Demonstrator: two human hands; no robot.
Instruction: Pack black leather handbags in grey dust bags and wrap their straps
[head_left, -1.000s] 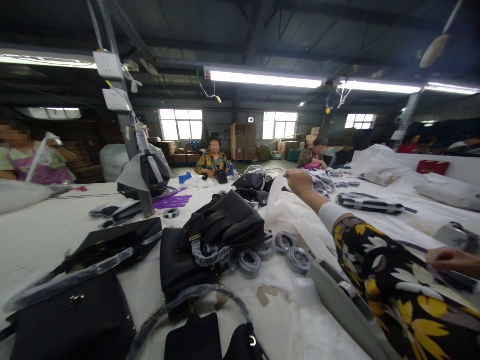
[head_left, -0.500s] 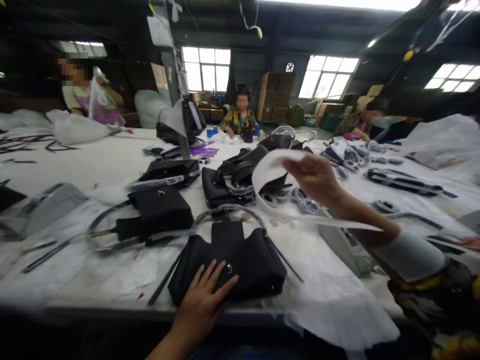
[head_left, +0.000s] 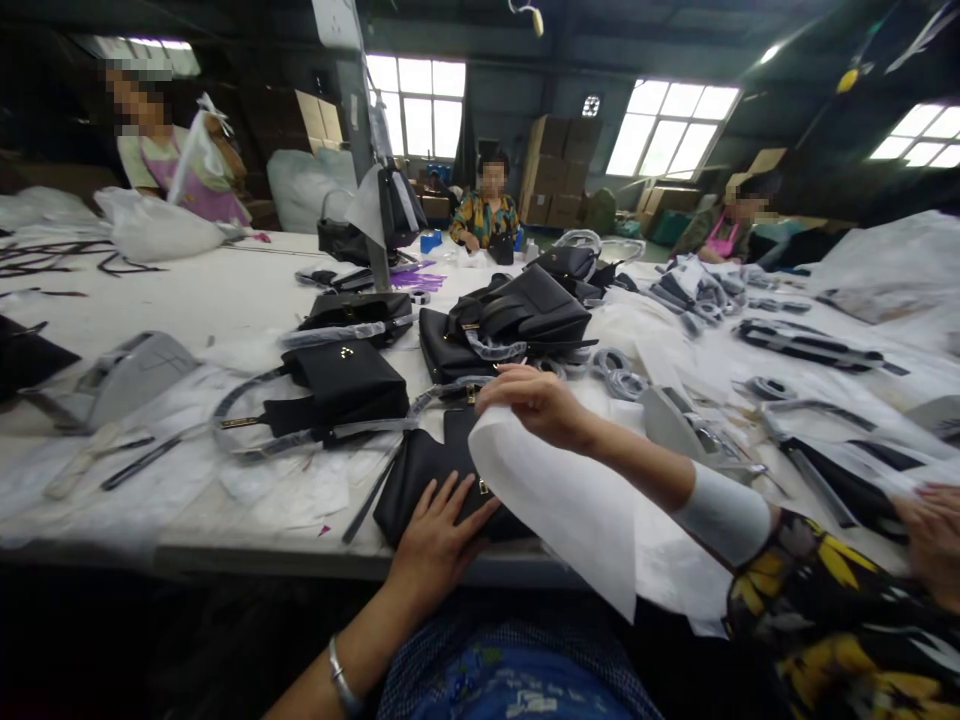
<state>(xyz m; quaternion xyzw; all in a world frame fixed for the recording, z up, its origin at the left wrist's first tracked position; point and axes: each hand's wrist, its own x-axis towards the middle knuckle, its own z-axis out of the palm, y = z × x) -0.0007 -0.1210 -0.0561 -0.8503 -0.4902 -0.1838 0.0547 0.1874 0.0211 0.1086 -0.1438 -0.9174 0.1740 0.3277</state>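
A black handbag [head_left: 420, 465] with a gold-coloured clasp lies at the table's near edge. My left hand [head_left: 440, 530], with a bangle on the wrist, rests on its front, fingers spread. My right hand [head_left: 538, 402] pinches the upper end of a thin white sheet [head_left: 574, 510]; I cannot tell whether it is paper or foam. The sheet curves down in front of the bag's right part, hiding it. Behind and left lies another black handbag [head_left: 352, 385] with a plastic-wrapped handle. More black bags [head_left: 517, 315] are piled beyond my right hand.
The white worktable [head_left: 180, 300] carries wrapped straps [head_left: 619, 375], a grey form [head_left: 139, 375] and plastic bags [head_left: 157, 225]. A metal post [head_left: 367, 150] rises mid-table. Another person's hand [head_left: 930, 535] is at the right edge. Co-workers sit or stand across the table.
My right hand has moved left and lower with the white sheet, which now hangs over the bag's right part. My left hand stays on the bag. The view has tilted down.
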